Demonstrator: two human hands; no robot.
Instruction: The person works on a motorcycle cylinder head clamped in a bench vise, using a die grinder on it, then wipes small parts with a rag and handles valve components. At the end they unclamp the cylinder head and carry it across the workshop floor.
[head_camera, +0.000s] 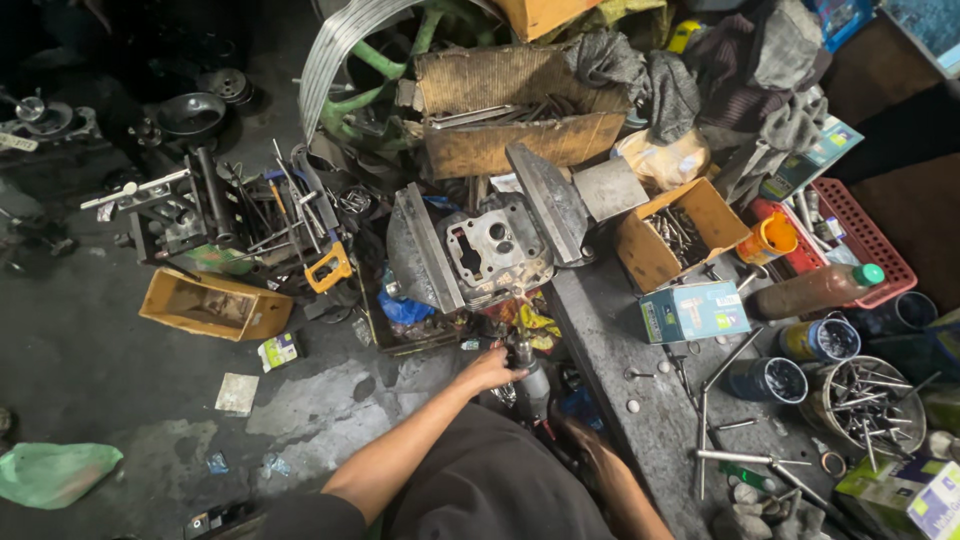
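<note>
- Your left hand is wrapped round the top of a dark metal cylinder part standing upright just below the clamped work, so that grip is closed on it.
- Your right hand is low down beside the same part, mostly in shadow behind your dark shirt. Can't tell if that grip is open or closed, or whether it touches the part at all.
- The grey engine casting sits between two steel jaw plates, ports facing up, just beyond your left hand. Looks held in place already, so imo the clamping step is done.
- What's left, judging from this: whatever you're doing w/ the cylinder part is mid-way. It's in hand, not set down, not joined to the casting as far as I can see.
- Stuff round you: a cardboard box of bolts to the right of the casting, a blue and white carton on the grey surface, a tin of rods and nails near right, and a brown bottle with green cap far right.
- Left side: a yellow tray on the floor and a pile of rods and tools behind it. None of it is in reach of your hands rn.
</note>
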